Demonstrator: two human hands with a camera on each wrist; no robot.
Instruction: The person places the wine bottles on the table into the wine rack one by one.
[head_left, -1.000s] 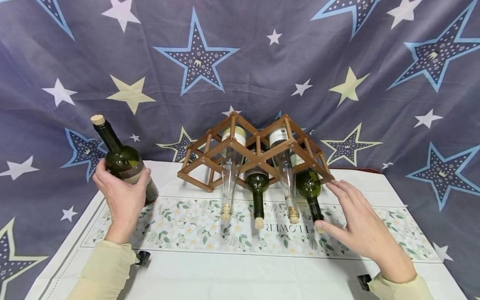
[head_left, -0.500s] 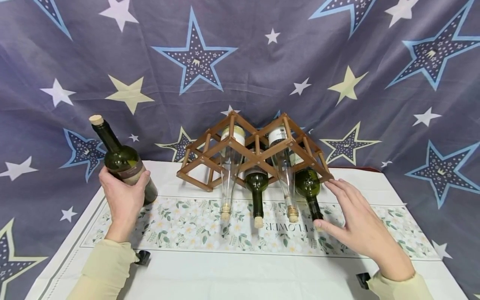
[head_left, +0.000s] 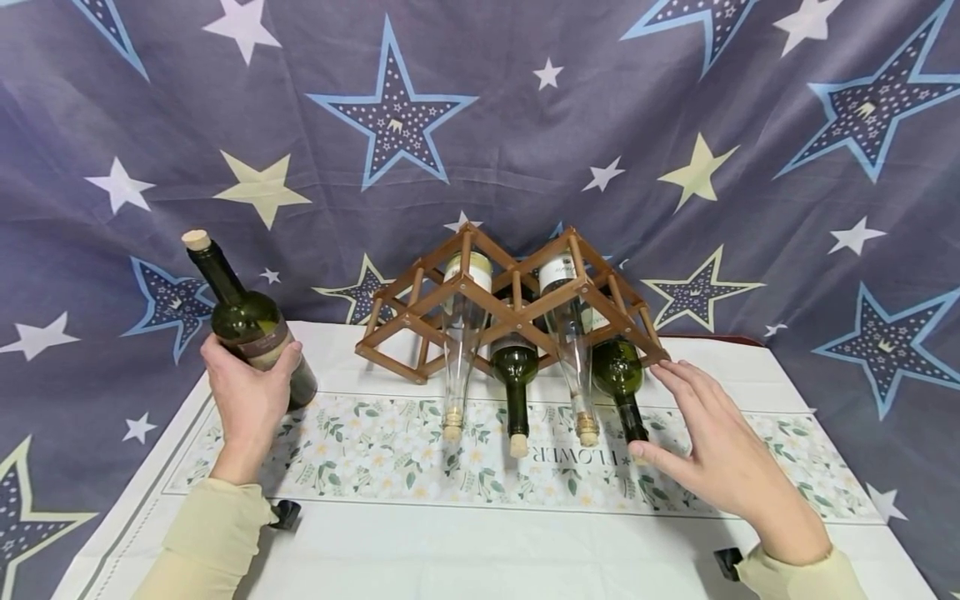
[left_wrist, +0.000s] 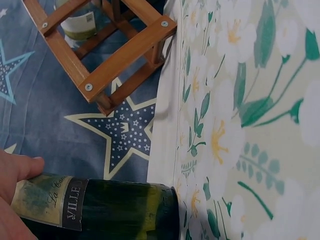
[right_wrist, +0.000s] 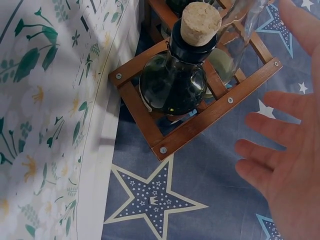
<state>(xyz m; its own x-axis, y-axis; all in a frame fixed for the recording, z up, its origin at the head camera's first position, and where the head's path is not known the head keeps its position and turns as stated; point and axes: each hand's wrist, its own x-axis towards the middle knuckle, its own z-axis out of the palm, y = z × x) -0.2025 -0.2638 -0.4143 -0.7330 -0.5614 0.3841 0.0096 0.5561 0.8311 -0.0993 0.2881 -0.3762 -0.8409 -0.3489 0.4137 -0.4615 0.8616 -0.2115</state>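
My left hand (head_left: 249, 396) holds a dark green wine bottle (head_left: 258, 333) with a cork in its neck, thumb on the near right side. The bottle stands on the table at the left, and its label shows in the left wrist view. A brown wooden wine rack (head_left: 517, 318) stands mid-table, bottles lying in it with corks toward me: two clear bottles, a green bottle (head_left: 515, 367) between them, and another green bottle (head_left: 618, 371) at the right end. My right hand (head_left: 723, 446) is beside that end, fingers extended; the right wrist view shows them apart from the rack.
A white cloth with a floral band (head_left: 375, 450) covers the table. Behind it hangs a dark curtain (head_left: 495, 150) with stars. The rack's leftmost lower slot holds no bottle. A black strap end shows at each wrist.
The left hand's fingers have shifted slightly down and to the right on the bottle. The bottle, the rack and the right hand stay nearly still.
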